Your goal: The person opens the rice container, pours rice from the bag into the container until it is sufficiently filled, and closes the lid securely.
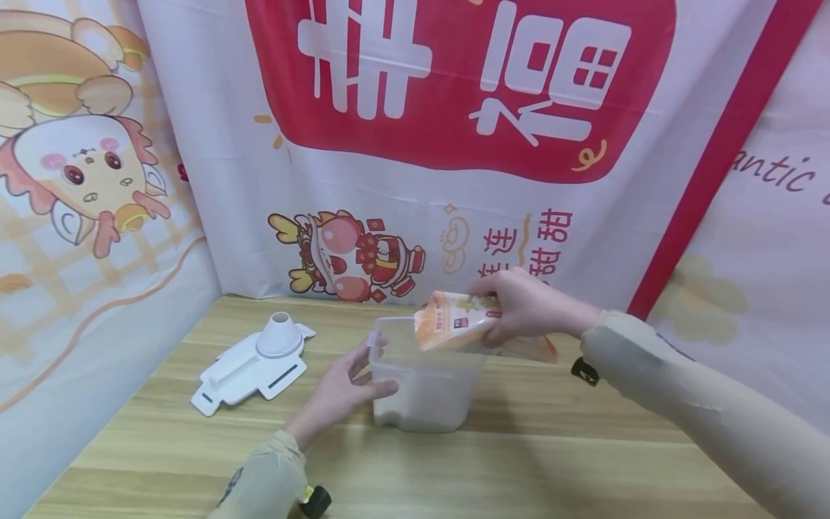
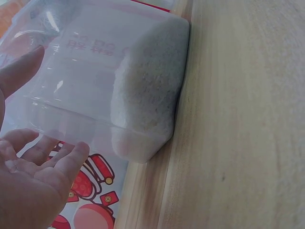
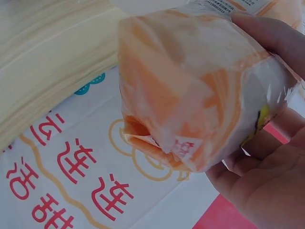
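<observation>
A translucent plastic container (image 1: 424,400) stands upright on the table, with white rice-like grains (image 2: 147,86) in its lower part. My left hand (image 1: 344,386) is at its left side, thumb along the front and the other fingers around the side wall. Above the container's right rim, my right hand (image 1: 532,306) grips an orange and white plastic bag (image 1: 457,321), holding it tilted with its left end over the opening. In the right wrist view, the bag (image 3: 176,95) looks crumpled and folded at one end, with thumb and fingers on opposite sides.
A white plastic lid (image 1: 249,371) with a raised round spout (image 1: 280,333) lies on the wooden table (image 1: 551,468), left of the container. A printed cloth (image 1: 389,180) hangs behind the table, and another patterned cloth (image 1: 84,238) hangs at the left.
</observation>
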The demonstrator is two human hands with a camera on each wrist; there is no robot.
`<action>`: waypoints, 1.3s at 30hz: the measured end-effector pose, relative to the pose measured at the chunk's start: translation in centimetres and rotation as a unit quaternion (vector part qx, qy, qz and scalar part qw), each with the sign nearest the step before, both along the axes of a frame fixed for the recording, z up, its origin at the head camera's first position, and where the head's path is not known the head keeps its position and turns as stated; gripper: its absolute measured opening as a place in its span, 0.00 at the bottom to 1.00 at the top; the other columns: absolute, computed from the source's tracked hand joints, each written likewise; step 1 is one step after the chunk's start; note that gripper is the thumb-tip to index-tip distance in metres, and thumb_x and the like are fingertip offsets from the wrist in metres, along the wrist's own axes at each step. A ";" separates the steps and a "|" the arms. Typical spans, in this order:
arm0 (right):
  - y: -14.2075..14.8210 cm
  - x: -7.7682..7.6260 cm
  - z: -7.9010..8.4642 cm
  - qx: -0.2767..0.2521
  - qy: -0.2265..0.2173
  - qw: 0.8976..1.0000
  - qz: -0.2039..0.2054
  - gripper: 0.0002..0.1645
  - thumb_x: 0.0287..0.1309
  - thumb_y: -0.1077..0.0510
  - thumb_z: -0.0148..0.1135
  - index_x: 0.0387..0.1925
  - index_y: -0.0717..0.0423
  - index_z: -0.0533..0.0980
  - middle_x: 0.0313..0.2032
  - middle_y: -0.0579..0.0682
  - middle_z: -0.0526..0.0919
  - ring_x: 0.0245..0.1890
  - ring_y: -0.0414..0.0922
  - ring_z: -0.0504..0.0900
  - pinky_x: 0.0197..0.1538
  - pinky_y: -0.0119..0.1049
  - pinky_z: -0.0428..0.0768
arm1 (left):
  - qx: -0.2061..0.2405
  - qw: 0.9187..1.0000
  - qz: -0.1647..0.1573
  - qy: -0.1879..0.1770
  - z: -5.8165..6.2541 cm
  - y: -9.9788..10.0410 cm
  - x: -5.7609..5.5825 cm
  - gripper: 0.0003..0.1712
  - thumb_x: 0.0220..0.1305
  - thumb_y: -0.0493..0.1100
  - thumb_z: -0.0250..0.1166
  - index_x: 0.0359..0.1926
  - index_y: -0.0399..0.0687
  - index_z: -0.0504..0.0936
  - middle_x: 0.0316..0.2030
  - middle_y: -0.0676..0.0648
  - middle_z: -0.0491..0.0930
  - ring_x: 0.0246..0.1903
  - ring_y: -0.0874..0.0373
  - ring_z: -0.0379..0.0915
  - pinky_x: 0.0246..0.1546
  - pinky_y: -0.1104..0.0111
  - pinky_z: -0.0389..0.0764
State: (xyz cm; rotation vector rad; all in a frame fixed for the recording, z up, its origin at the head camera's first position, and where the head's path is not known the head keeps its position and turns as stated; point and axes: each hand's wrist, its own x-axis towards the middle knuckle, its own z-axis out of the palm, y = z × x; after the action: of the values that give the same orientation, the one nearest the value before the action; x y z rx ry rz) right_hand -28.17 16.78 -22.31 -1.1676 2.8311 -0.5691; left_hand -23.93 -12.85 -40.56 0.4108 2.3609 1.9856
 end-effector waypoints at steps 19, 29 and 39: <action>-2.1 -0.1 1.2 0.087 -0.022 0.996 0.022 0.28 0.38 0.60 0.82 0.46 0.42 0.84 0.39 0.35 0.83 0.37 0.40 0.80 0.43 0.37 0.80 | 0.001 1.000 -0.004 0.003 0.2 -0.1 0.1 0.51 0.50 0.53 0.78 0.73 0.64 0.62 0.70 0.54 0.63 0.69 0.53 0.56 0.64 0.58 0.66; -2.5 -0.6 1.1 0.128 -0.034 0.991 0.032 0.28 0.42 0.58 0.80 0.48 0.42 0.82 0.41 0.36 0.83 0.37 0.39 0.80 0.44 0.36 0.81 | 0.009 1.000 -0.001 0.002 0.4 -0.1 0.2 0.51 0.51 0.51 0.78 0.73 0.63 0.62 0.70 0.52 0.63 0.69 0.54 0.57 0.63 0.60 0.67; -2.6 -1.0 0.9 0.141 -0.046 0.988 0.041 0.27 0.42 0.61 0.78 0.47 0.40 0.82 0.39 0.35 0.82 0.37 0.39 0.80 0.42 0.35 0.80 | 0.006 1.000 -0.006 0.004 0.2 -0.1 -0.1 0.53 0.51 0.52 0.78 0.75 0.56 0.60 0.70 0.55 0.63 0.68 0.51 0.58 0.63 0.60 0.68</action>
State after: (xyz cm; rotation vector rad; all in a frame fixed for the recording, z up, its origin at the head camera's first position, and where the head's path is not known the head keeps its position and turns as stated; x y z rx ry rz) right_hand -29.19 14.20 -21.37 -1.1628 2.6603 -0.2031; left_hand -23.98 -12.93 -40.32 0.4325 2.3465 1.9986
